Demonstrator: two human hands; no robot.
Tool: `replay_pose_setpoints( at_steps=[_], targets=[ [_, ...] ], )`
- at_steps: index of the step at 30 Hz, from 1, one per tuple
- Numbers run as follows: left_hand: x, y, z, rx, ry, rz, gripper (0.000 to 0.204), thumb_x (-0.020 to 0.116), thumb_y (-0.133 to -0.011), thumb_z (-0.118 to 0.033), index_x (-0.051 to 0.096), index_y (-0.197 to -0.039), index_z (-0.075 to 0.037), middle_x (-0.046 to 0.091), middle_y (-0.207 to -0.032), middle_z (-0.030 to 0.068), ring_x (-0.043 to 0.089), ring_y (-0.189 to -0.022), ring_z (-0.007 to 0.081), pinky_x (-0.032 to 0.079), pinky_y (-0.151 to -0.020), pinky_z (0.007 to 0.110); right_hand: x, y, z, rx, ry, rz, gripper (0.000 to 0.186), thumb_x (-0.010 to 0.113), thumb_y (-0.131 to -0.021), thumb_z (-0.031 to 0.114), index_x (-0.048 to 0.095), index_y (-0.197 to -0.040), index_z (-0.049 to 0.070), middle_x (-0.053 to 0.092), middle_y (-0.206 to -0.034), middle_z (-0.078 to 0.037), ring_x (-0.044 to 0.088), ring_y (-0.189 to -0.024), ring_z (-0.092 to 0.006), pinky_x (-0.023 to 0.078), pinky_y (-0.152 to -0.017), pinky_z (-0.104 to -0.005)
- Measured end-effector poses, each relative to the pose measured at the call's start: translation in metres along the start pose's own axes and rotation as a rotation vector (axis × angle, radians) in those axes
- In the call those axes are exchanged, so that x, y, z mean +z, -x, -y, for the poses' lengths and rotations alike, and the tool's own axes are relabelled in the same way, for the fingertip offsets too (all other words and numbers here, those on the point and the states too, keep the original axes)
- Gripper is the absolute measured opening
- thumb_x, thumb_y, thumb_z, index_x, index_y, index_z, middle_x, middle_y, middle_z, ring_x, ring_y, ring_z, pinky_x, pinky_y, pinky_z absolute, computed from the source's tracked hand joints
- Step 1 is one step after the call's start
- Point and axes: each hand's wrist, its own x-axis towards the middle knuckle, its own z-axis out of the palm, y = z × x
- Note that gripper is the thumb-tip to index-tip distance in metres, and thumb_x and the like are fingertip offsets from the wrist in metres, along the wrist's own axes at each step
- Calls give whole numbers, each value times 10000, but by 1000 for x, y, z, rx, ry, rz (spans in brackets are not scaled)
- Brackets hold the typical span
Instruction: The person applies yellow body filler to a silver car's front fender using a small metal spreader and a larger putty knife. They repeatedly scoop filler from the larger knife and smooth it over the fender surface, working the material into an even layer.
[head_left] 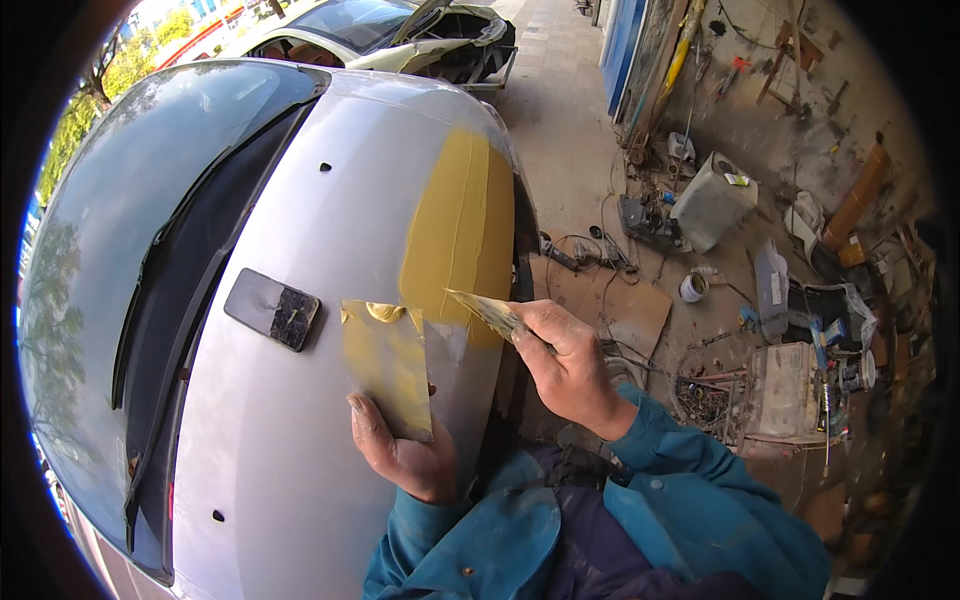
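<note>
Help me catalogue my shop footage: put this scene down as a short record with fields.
Left hand: holds a plate smeared yellow, with a dab of paste near its far edge
Right hand: holds a spreader smeared yellow; contact with the hood unclear
Hood: silver, with a broad yellow patch toward the front edge
Phone: lies on the hood, left of the plate
Floor: white jug and can amid clutter, at right
Background: pale car

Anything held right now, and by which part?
Left grip: yellow-smeared plate, by its lower end. Right grip: yellow-smeared spreader, by its right-hand end.
</note>
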Motion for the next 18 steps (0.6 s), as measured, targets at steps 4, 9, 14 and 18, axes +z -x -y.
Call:
replay_pose_setpoints(
  at_steps=[4,9,14,18],
  targets=[
    [15,5,-2,-243,198,122,510,535,-1210,-372,635,-1456,63,762,-1274,181,747,-1090,269,609,-940,379,-10,-9,12,187,-305,-42,325,616,-1159,34,700,-1461,-51,776,-1218,-111,704,-1067,-142,588,-947,-314],
    [33,7,-8,-412,434,140,531,538,-1187,-420,664,-1441,30,783,-1305,165,769,-1154,290,614,-963,418,-8,-10,29,13,-295,114,360,608,-1169,12,670,-1514,-65,752,-1341,-159,722,-1216,-223,578,-1047,-328],
    [26,0,-11,-305,445,-76,518,568,-1190,-476,683,-1367,-3,797,-1226,141,785,-1068,288,623,-895,419,-13,-20,18,-181,-124,228,348,640,-1108,-76,736,-1443,-61,776,-1365,-219,777,-1227,-340,629,-1047,-385],
    [15,-3,-12,-188,257,-26,470,555,-1212,-417,696,-1261,28,777,-1154,137,750,-1016,237,594,-901,375,-30,-29,4,-87,74,207,244,627,-1108,-51,750,-1318,-71,799,-1239,-207,800,-1087,-312,642,-934,-368]
  ],
)
